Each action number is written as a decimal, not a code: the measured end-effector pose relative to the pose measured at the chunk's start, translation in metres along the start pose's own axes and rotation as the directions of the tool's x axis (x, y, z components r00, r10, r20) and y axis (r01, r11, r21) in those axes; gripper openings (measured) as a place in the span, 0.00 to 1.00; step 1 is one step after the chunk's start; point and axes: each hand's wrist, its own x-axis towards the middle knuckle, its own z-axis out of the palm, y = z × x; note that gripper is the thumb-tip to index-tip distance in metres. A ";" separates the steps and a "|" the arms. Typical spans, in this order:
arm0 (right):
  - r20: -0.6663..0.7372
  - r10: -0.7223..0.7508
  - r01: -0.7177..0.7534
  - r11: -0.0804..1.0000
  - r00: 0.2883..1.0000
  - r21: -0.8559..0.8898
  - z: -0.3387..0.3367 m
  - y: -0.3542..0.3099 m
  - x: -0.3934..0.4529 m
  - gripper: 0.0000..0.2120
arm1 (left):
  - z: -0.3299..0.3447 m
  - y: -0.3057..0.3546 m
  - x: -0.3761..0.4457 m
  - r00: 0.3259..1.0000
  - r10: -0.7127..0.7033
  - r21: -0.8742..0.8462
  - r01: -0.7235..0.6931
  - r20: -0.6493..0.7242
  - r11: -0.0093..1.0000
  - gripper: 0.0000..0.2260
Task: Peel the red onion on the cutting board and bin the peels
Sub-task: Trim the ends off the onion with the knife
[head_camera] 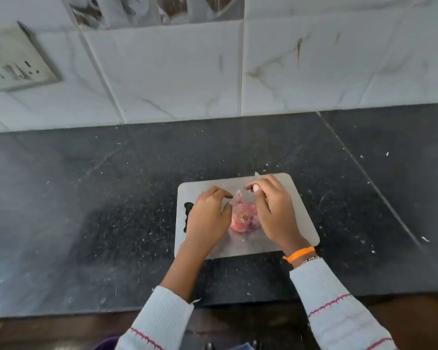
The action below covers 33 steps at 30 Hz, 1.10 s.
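Red onion (243, 219) sits mid cutting board (299, 223) between our hands; our left hand (208, 215) cups it with curled fingers, our right hand (273, 210) grips a knife (257, 174).

Onion (243, 219): pinkish-red with purple patches. Cutting board (301, 223): plain light grey. Counter (86, 198): black, white-speckled. Wall tiles (175, 72): white, grey-brown marble veining. Sleeves (331, 311): pale blue ribbed, red zigzag stripes. Wristband (299, 253): orange. Socket plate (15, 61) upper left: grey-white.
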 end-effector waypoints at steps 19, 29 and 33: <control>0.133 0.460 -0.380 0.839 0.878 -0.390 -0.011 0.039 -0.043 0.12 | 0.050 0.002 -0.022 0.986 -0.154 -0.267 0.164 0.060 0.950 0.30; 0.347 0.757 -0.823 0.561 0.554 0.090 -0.017 0.026 -0.035 0.13 | 0.057 0.011 -0.008 0.974 -0.218 -0.385 0.223 0.056 0.896 0.29; 0.394 0.762 -0.857 0.440 0.514 0.268 -0.025 0.021 -0.037 0.10 | 0.053 0.008 -0.006 0.979 -0.204 -0.344 0.187 -0.015 0.920 0.29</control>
